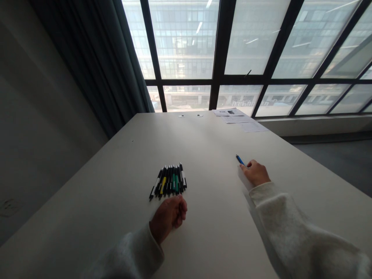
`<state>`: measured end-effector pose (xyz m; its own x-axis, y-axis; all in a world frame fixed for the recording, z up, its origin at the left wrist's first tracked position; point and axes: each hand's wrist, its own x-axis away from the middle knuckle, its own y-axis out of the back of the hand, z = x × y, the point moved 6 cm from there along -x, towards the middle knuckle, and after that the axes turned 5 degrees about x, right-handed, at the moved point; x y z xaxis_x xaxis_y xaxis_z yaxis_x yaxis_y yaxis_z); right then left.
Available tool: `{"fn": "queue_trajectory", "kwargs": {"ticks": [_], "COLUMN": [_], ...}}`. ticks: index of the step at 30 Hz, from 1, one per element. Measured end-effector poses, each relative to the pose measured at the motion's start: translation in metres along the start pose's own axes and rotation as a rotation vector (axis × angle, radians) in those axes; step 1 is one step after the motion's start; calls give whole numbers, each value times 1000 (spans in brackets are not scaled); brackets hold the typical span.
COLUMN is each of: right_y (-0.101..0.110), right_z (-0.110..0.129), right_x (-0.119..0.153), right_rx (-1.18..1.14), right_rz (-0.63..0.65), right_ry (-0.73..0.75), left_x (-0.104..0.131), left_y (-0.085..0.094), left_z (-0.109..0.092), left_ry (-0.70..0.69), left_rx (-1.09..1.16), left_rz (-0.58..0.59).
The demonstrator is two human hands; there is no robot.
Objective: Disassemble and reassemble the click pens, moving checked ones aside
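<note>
A blue pen [239, 159] is pinched in the fingertips of my right hand [255, 173], low over the right side of the white table, its dark tip pointing away to the left. Several pens [169, 180] lie side by side in a tight row left of the middle, mostly black, with yellow, green and white barrels among them. My left hand [170, 215] rests just in front of the row's near ends, fingers curled in, and no object shows in it. Whether its thumb touches a pen is hard to tell.
The white table [209, 147] stretches away to the window [186, 42]. Printed papers [236, 118] lie at its far right corner, and two small round white pieces [181, 116] sit at the far edge. A dark curtain [116, 69] hangs at the left.
</note>
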<state>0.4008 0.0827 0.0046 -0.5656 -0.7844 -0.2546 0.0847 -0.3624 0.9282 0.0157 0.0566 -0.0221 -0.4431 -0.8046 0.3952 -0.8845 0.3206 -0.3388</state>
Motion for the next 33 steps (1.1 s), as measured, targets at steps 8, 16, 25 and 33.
{"fn": "queue_trajectory", "kwargs": {"ticks": [8, 16, 25, 33], "right_y": [13, -3, -7, -3], "right_z": [90, 208, 229, 228], "right_x": [57, 143, 149, 152], "right_rx": [-204, -565, -591, -601], "right_rz": [-102, 169, 220, 200], "right_ry": [370, 761, 836, 918], "left_x": [14, 28, 25, 25], "left_y": [-9, -12, -7, -9], "left_z": [-10, -13, -11, -13], "left_ry": [-181, -225, -237, -253], "left_rx": [-400, -521, -509, -501], "left_rz": [293, 474, 436, 403]}}
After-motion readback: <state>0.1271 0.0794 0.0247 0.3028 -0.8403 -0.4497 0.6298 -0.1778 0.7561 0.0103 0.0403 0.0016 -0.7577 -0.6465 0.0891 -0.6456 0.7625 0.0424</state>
